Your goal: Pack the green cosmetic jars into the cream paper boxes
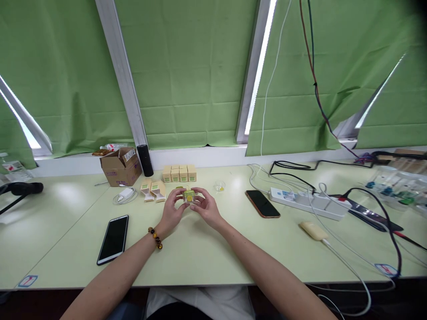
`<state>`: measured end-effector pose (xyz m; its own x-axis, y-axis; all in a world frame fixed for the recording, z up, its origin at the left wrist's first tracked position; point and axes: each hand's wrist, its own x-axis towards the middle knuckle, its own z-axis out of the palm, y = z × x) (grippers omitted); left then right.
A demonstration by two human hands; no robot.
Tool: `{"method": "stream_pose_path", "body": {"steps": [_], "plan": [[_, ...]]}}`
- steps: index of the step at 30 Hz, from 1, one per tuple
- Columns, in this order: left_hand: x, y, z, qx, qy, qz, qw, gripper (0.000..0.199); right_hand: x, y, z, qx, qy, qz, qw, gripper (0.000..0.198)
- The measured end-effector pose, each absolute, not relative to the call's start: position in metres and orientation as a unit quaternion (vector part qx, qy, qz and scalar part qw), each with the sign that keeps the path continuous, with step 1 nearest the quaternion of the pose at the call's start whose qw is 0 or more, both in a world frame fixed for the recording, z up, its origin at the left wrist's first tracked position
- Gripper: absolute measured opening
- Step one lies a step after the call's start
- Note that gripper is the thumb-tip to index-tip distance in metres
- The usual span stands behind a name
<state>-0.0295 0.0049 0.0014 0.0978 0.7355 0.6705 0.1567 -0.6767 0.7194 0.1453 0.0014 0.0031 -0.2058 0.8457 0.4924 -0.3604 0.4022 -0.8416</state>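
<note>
A small clear jar with yellow-green contents and a yellow label (189, 196) is held up between my two hands over the middle of the table. My left hand (173, 210) grips its left side with thumb and fingers, and a beaded bracelet (155, 238) circles that wrist. From the right, my right hand (207, 208) pinches the same jar. Just left of the hands stand two opened small cardboard boxes (158, 190). Behind them is a row of several closed small boxes (179, 173) with green labels. To the right lies a small clear plastic piece (219, 186) with a yellow spot.
A phone (113, 239) lies at left, another phone (263, 204) at right. Beyond that is a white power strip (308, 203) with trailing cables. An open carton (120, 168), a black cylinder (145, 160) and a coiled charger (125, 194) are at back left.
</note>
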Motion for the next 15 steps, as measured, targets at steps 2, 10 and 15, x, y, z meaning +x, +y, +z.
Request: {"method": "stream_pose_path", "body": {"steps": [2,10,15], "plan": [[-0.0300,0.0035,0.0026,0.712,0.321,0.590,0.206,0.038,0.1446,0.0005,0.0034,-0.217,-0.595,0.508,0.584,0.058],[-0.0302,-0.0034,0.0037,0.759,0.327,0.554,0.102,0.040,0.1421,-0.0010,0.0020,-0.247,-0.608,0.502,0.564,0.052],[-0.0289,-0.0030,0.0047,0.745,0.312,0.577,0.116,0.057,0.1456,0.0007,0.0025,-0.203,-0.547,0.583,0.566,0.055]]}}
